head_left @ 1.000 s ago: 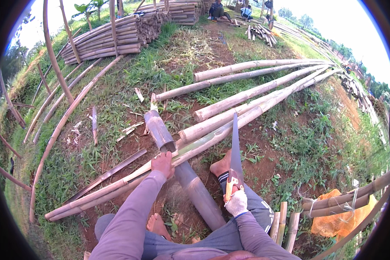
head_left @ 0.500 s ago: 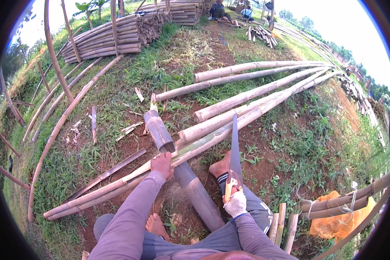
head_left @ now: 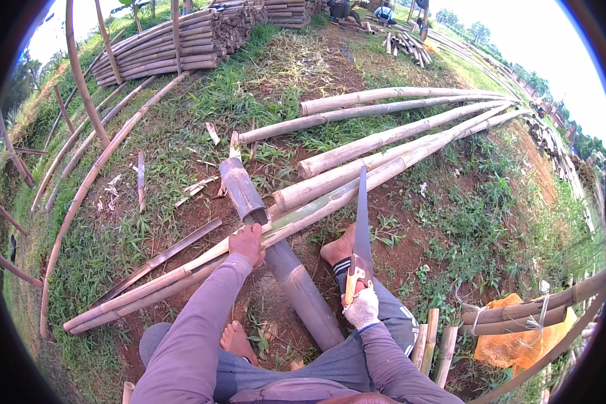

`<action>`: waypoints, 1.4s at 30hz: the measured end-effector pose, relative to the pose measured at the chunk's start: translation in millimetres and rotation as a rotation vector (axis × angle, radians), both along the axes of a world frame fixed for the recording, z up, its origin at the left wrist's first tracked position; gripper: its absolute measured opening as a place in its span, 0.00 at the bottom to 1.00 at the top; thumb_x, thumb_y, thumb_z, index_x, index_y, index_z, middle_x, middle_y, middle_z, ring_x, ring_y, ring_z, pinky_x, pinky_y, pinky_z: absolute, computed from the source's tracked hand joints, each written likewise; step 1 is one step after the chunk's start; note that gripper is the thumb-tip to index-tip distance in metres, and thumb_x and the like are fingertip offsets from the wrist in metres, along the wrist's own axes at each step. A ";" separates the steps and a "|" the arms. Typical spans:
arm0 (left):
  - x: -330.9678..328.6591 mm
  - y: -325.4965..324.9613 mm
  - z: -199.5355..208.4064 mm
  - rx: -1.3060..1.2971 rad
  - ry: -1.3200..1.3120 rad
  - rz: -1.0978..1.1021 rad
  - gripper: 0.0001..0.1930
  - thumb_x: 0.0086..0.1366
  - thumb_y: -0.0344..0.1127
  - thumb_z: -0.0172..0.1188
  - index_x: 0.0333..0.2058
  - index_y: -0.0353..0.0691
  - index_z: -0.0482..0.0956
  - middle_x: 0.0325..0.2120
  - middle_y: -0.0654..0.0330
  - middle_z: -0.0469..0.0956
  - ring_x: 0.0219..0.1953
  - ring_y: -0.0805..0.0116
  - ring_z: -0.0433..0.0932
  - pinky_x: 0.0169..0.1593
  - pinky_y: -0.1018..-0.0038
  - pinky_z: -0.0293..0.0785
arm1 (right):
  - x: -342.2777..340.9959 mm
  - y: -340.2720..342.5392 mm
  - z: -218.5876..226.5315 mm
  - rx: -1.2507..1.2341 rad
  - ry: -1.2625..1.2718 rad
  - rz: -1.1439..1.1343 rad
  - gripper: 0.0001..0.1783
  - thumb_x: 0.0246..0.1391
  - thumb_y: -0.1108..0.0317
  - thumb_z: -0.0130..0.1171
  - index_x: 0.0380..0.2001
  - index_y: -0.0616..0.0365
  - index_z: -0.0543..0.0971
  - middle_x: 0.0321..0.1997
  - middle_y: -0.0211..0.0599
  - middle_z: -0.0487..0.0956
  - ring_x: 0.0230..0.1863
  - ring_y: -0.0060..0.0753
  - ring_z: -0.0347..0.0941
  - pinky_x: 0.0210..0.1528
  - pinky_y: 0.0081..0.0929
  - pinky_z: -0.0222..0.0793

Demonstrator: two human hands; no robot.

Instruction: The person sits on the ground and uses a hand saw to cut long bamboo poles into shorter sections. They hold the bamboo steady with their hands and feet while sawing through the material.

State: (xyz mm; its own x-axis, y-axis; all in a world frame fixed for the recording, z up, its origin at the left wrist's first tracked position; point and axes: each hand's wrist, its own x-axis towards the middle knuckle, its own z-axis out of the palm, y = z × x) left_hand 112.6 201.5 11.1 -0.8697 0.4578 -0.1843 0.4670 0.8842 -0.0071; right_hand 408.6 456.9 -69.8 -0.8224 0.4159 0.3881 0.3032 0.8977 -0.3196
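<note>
My bare left hand is closed on a long bamboo pole, which slants from the lower left to the upper right. Its fingertips are partly hidden beside the hollow end of a short, thick bamboo piece. Below the pole, a thick dark bamboo log runs down between my legs. A white glove covers my right hand, which grips the handle of a handsaw. The saw's blade points up and away, with its tip near the pole, and I cannot tell whether they touch.
More long bamboo poles fan out to the far right. Split bamboo strips lie on the grass at left. A bamboo stack rises behind. At lower right are tied poles and an orange mesh sack. People sit far back.
The whole view has shifted slightly, so the scene sits a little higher and further left. My left hand still holds the pole and my right hand the saw.
</note>
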 end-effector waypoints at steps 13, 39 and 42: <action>-3.7 -1.7 2.2 0.015 0.010 0.003 0.37 0.60 0.52 0.76 0.60 0.46 0.66 0.55 0.55 0.77 0.58 0.55 0.82 0.59 0.53 0.78 | -6.9 -7.5 27.1 -0.069 0.302 -0.032 0.24 0.51 0.62 0.74 0.48 0.65 0.83 0.44 0.58 0.85 0.42 0.65 0.83 0.48 0.55 0.79; -8.1 -2.9 -16.2 0.170 0.022 -0.018 0.32 0.60 0.45 0.75 0.57 0.43 0.68 0.53 0.51 0.78 0.58 0.49 0.82 0.58 0.51 0.79 | -16.0 -92.7 118.3 -0.963 0.134 0.291 0.35 0.68 0.56 0.69 0.67 0.71 0.73 0.56 0.49 0.85 0.52 0.35 0.83 0.57 0.32 0.77; -6.6 -4.3 -15.4 0.184 0.023 -0.013 0.31 0.61 0.44 0.74 0.57 0.44 0.69 0.53 0.52 0.79 0.57 0.49 0.82 0.57 0.51 0.79 | -13.2 -92.8 121.6 -0.982 0.129 0.306 0.35 0.69 0.56 0.69 0.67 0.71 0.73 0.56 0.48 0.85 0.52 0.33 0.83 0.57 0.31 0.77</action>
